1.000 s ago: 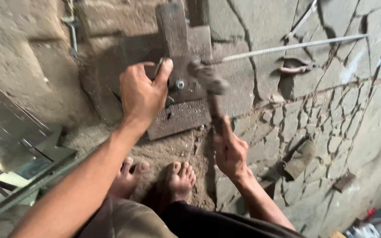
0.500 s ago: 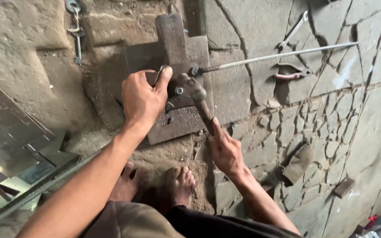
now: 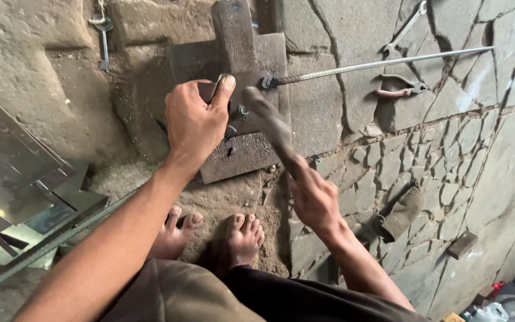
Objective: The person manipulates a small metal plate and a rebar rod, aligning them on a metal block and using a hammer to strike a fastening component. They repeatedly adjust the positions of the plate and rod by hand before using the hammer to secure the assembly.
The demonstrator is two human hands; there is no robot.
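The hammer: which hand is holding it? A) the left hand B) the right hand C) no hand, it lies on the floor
B: the right hand grips the handle of the hammer, while the left hand presses on the metal plate.

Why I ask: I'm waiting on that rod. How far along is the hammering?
Done: the rod lies with its end on the steel plate, where the left hand pins a small metal piece. In hand: the right hand holds the hammer, blurred beside it. Left: hard to tell; pliers and spanner lie untouched near the rod.
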